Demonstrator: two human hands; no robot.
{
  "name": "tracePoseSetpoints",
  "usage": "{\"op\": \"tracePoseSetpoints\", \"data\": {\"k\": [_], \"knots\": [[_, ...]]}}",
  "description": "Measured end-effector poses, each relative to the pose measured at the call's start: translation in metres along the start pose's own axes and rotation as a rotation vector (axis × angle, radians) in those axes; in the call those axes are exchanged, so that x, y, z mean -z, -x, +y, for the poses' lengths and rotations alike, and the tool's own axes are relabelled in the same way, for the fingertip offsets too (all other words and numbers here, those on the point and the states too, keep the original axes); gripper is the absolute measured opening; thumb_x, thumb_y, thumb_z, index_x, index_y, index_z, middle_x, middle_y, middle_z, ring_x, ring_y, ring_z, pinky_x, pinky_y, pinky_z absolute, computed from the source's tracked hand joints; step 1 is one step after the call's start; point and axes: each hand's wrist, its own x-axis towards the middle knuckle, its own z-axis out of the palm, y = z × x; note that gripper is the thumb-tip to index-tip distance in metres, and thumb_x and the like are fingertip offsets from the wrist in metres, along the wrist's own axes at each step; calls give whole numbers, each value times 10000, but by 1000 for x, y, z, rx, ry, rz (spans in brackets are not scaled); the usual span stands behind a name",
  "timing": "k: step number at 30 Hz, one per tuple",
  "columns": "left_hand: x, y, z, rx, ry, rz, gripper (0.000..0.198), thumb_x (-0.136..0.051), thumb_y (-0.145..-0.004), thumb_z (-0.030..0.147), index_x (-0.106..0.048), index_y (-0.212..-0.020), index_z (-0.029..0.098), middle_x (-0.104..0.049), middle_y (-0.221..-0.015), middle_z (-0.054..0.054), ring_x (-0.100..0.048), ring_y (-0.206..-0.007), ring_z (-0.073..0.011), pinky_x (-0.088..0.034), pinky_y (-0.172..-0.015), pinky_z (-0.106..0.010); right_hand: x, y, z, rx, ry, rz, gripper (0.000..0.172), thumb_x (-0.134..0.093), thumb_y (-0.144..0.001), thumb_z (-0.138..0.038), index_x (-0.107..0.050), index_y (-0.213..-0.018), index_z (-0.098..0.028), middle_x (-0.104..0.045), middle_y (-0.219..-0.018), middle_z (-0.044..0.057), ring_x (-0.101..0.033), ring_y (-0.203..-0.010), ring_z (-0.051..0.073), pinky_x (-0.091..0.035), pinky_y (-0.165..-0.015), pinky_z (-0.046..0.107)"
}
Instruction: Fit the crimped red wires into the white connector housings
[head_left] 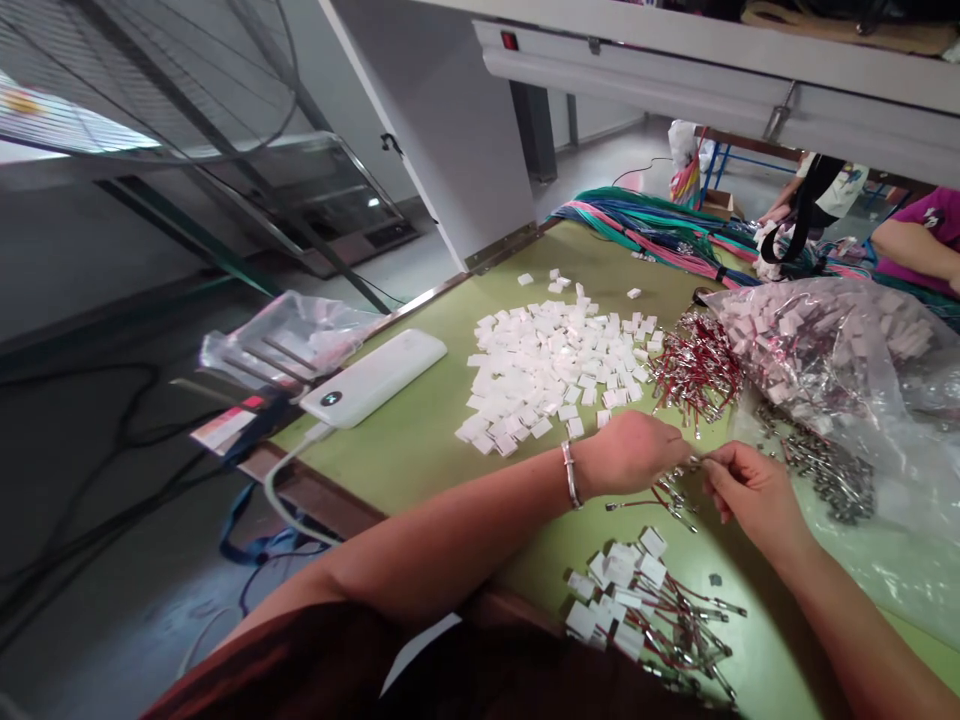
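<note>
My left hand, with a silver bracelet at the wrist, is closed over the table, its fingers bent inward. Facing it, my right hand pinches at a tiny metal terminal between the two hands. What lies inside the left fingers is mostly hidden. Just below them are a few short red wires with metal ends; whether they are held or lying there I cannot tell. Beyond the hands sits a heap of short red wires. Closer to my body lies a pile of wires with white connector housings.
Loose white connector housings spread across the green table. A white power bank with a cable lies left. Plastic bags and loose metal terminals are right. Long cable bundles run behind; other people work beyond.
</note>
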Motion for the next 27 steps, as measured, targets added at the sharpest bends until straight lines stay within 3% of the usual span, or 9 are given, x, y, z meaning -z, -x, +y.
{"op": "tracePoseSetpoints", "data": {"k": [5,8,9,12,14,17,20,27], "knots": [[-2,-5,2,35,-82,-56,191,-490,-801,86,-643,-745,185,-594,-694,-23,-455,-596,-120,-264,-534,-270,-2,-4,3,-36,84,-23,294,-599,-786,-476,-570,-689,-200,-582,-496,-26,-488,-363,109,-390,-345,225],[-1,-8,-1,150,-61,-64,217,-465,-817,117,-661,-747,181,-603,-738,-34,-478,-615,-121,-282,-537,-259,30,-16,-2,71,326,-45,247,-580,-808,-433,-660,-832,-200,-652,-592,-3,-542,-440,126,-416,-419,243],[0,-8,-3,173,-49,-67,214,-471,-832,145,-666,-750,175,-608,-762,-43,-493,-636,-128,-294,-546,-257,44,-20,-2,135,433,27,250,-550,-832,-421,-678,-866,-209,-679,-639,7,-554,-474,128,-423,-458,250],[4,-6,-10,176,52,-31,203,-542,-850,271,-666,-730,165,-613,-776,-56,-521,-692,-152,-334,-583,-258,82,-31,3,180,851,157,211,-596,-805,-393,-675,-699,-228,-647,-569,0,-543,-478,139,-364,-468,253],[6,-5,-15,176,182,-1,241,-556,-850,311,-657,-687,165,-602,-712,-43,-516,-668,-142,-353,-596,-252,92,-35,11,140,1070,143,227,-650,-768,-398,-652,-623,-223,-626,-541,11,-518,-443,144,-303,-440,259],[10,-5,-20,238,349,30,257,-541,-859,314,-662,-685,168,-581,-636,-17,-490,-589,-113,-362,-589,-241,84,-36,25,134,1237,98,228,-666,-768,-396,-646,-645,-206,-647,-617,48,-557,-481,168,-294,-452,273],[13,-6,-22,268,426,48,214,-566,-852,341,-692,-804,175,-576,-640,-1,-472,-577,-107,-360,-582,-235,69,-34,31,177,1324,98,180,-620,-801,-328,-648,-688,-191,-666,-679,71,-592,-519,177,-311,-468,275],[20,-4,-19,324,645,28,377,-390,-970,371,-693,-987,148,-638,-832,-60,-535,-723,-125,-411,-638,-227,64,-32,24,114,1448,180,201,-514,-830,-226,-666,-710,-172,-695,-729,124,-610,-532,194,-324,-482,289]]}}
